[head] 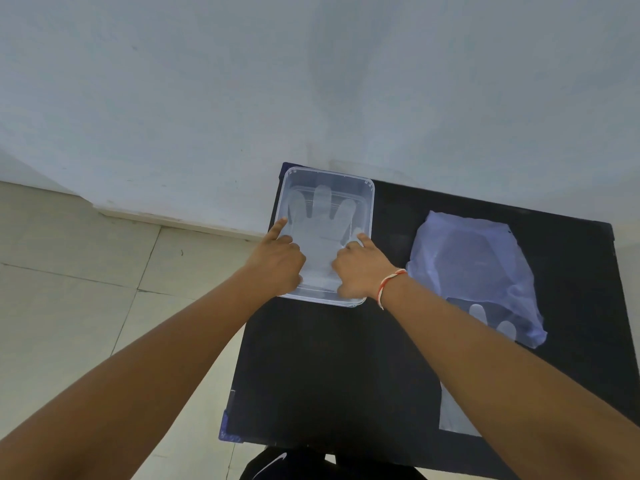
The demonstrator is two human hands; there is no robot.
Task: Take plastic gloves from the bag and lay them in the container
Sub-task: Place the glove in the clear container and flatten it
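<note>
Clear rectangular plastic container [371, 209], on black table [329, 358]: translucent plastic glove [322, 230] lies flat inside.
Left hand [277, 261], right hand [360, 268]: on glove's cuff, forefingers out, other fingers curled; grip cannot be told.
Pale crumpled plastic bag [485, 265]: right of container.
Advice: smooth outward, cuff inside rim.

Soft, even light — wide-angle edges

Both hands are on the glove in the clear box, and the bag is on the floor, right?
No. The head view shows the bag lying on the black table, not the floor. The rest holds: the left hand and right hand are on the glove in the clear box.
</note>
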